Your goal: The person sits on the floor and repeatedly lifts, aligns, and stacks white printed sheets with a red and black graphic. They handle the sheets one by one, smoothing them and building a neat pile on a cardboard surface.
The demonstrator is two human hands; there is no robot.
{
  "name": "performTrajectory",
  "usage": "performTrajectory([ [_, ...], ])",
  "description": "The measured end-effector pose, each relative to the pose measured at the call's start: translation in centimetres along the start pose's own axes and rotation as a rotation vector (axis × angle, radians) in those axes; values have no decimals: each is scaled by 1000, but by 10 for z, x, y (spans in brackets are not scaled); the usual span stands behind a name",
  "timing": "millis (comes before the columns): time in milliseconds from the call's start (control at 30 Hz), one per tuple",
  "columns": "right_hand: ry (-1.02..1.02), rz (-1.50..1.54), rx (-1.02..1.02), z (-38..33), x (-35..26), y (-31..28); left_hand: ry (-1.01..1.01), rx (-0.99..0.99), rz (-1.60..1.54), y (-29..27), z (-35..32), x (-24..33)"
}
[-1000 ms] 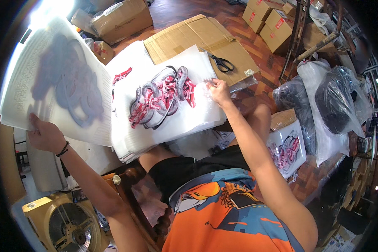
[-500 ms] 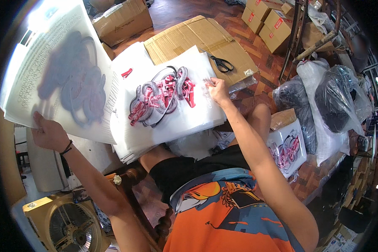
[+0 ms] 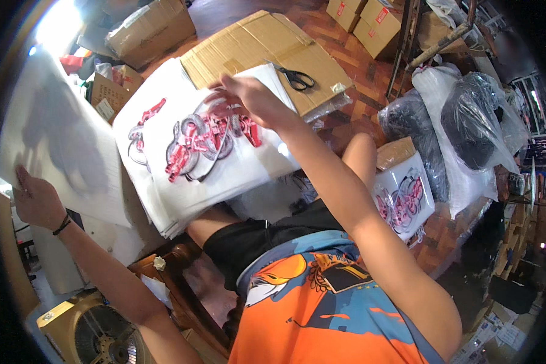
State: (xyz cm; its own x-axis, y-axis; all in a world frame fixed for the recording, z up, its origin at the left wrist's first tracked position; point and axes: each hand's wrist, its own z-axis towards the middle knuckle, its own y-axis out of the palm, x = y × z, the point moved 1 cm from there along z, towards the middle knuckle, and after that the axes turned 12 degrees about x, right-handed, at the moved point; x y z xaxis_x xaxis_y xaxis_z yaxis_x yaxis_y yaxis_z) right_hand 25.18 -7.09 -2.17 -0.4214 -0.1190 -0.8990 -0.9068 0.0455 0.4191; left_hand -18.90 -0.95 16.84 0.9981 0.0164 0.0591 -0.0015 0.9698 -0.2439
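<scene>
From the head camera, the landmark is the stack of printed sheets (image 3: 224, 182), lying in front of the person with its near edge above the thighs. Left of the stack, the left hand (image 3: 40, 201) is at the outer edge of a raised translucent layer (image 3: 85, 151) — blur hides whether its fingers pinch that layer or merely brush it. If the hold is loose, the layer could slip or crease, since it stands tilted with its other side low beside the stack.

Over the stack's far part, the right hand (image 3: 253, 102) has loosely bent fingers; I cannot tell whether they touch. Dragging them across could smudge the red-and-grey print or skew the upper sheets, whose edges already look uneven. Scissors (image 3: 297, 79) lie on the flattened cardboard (image 3: 236, 45) just beyond the stack — a stray sheet corner could snag there.
</scene>
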Motion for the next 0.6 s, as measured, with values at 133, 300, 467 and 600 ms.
performTrajectory([
  [133, 44, 227, -39, 9, -23, 4, 216, -59, -26, -34, -46, 71],
  [300, 199, 401, -7, -18, 8, -69, 277, -458, -819, -79, -175, 196],
  [467, 354, 38, 324, -33, 67, -142, 510, -938, -615, -77, -374, 257],
  [600, -44, -582, 506, -25, 98, -143, 516, -763, -587, -95, -377, 269],
])
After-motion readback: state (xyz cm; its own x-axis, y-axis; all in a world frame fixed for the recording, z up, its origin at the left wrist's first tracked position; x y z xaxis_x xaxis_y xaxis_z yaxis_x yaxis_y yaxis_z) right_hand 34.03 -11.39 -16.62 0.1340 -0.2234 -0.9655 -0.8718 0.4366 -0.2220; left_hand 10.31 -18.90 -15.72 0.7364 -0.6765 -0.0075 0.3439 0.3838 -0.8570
